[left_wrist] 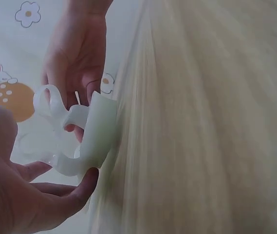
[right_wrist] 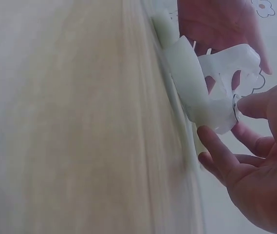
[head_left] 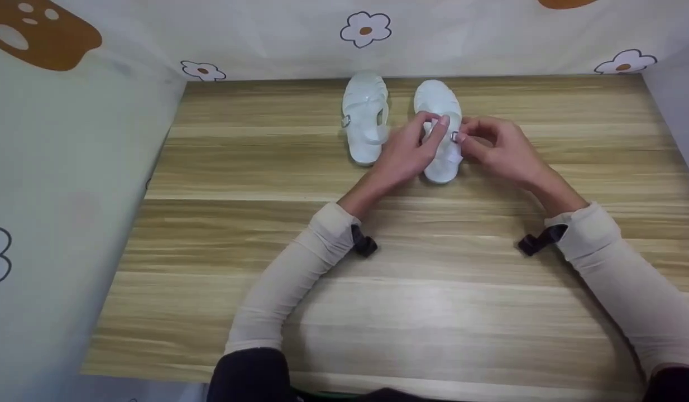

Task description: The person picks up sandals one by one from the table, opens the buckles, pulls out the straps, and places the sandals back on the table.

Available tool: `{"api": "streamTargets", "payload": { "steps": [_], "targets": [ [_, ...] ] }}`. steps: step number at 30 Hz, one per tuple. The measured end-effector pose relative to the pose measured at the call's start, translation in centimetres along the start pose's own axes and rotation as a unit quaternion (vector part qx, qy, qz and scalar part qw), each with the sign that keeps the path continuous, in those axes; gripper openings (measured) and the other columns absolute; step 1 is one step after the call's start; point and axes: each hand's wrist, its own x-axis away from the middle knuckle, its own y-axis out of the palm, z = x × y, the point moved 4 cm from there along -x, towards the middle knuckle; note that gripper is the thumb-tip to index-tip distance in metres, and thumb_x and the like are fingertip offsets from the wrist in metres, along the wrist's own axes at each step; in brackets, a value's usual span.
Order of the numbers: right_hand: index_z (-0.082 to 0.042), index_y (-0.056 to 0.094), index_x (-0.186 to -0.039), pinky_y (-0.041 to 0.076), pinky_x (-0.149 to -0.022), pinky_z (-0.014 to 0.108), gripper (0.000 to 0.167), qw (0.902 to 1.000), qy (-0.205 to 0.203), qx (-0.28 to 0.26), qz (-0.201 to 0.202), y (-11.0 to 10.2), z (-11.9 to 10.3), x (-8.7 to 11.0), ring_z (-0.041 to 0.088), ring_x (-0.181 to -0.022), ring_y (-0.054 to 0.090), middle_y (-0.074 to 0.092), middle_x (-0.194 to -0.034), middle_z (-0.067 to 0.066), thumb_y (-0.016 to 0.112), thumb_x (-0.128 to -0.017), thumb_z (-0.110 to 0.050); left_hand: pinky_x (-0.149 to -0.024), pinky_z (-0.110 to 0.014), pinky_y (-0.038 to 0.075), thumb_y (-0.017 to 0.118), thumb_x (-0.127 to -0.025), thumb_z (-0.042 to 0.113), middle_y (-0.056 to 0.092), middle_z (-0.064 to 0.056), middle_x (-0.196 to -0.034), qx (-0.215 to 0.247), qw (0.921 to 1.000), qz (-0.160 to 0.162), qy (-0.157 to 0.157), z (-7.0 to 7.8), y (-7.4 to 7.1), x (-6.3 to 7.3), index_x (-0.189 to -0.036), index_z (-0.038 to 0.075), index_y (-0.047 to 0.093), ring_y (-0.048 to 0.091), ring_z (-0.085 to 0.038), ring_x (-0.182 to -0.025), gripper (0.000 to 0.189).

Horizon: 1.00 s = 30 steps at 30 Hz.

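Two pale, translucent jelly sandals lie side by side, toes away from me. My left hand [head_left: 403, 151] is at the inner side of the right-hand sandal [head_left: 438, 97], thumb and fingers pinching its strap; in the left wrist view, one fingertip also touches the edge of the sole [left_wrist: 101, 129]. On the outer side my right hand [head_left: 503, 148] pinches the small metal buckle [head_left: 455, 136] between thumb and finger. The right wrist view has its thumb on the buckle [right_wrist: 236, 105] and another fingertip against the sole. The fingers partly hide the straps.
The other sandal [head_left: 362, 106] stands left of my left hand, its strap hanging loose near the heel. Both are on a wood-grain table [head_left: 411, 290], near a back wall [head_left: 288, 33] printed with flowers. A black wrist mount [head_left: 364, 241] sticks out from the left sleeve.
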Motion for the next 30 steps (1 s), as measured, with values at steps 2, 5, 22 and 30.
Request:
{"api": "streamTargets", "payload": {
  "steps": [2,5,22,30],
  "targets": [
    [0.000,0.072,-0.117,0.040,-0.128,0.045,0.032,1.0000,-0.004,0.003,0.001,-0.1,0.0,0.3,0.027,-0.149,0.054,0.069,-0.140,0.015,0.073,-0.105,-0.030,-0.072,-0.026,0.045,0.044,-0.112,0.062,0.057,0.001,-0.089,-0.007,1.0000,-0.005,0.000,0.1,0.0,0.3,-0.142,0.023,0.061,0.056,-0.013,-0.082,0.052],
    [-0.001,0.073,-0.117,0.043,-0.125,0.050,0.035,1.0000,-0.001,0.004,-0.002,-0.2,0.0,0.9,0.029,-0.150,0.054,0.067,-0.147,0.015,0.075,-0.104,-0.033,-0.070,-0.026,0.046,0.045,-0.113,0.058,0.058,0.002,-0.089,-0.007,0.9999,-0.007,0.006,0.2,-0.1,0.8,-0.141,0.022,0.062,0.057,-0.012,-0.081,0.049],
    [-0.005,0.077,-0.112,0.046,-0.120,0.052,0.031,0.9988,-0.015,0.035,-0.031,0.2,-1.8,4.1,0.030,-0.151,0.054,0.069,-0.147,0.013,0.075,-0.104,-0.034,-0.086,-0.023,0.060,0.054,-0.113,0.048,0.069,-0.002,-0.098,0.030,0.9987,-0.006,0.042,0.8,-0.6,4.4,-0.135,0.015,0.068,0.073,-0.009,-0.098,0.042],
    [-0.018,0.082,-0.109,0.056,-0.090,0.018,0.027,0.9931,-0.009,0.106,-0.049,0.5,-2.5,5.0,0.019,-0.126,0.067,0.076,-0.135,0.005,0.073,-0.104,-0.043,-0.084,-0.023,0.059,0.056,-0.112,0.048,0.080,0.000,-0.106,0.022,0.9992,-0.005,0.033,0.8,-0.4,5.5,-0.127,0.016,0.070,0.075,-0.004,-0.099,0.039]
  ]
}}
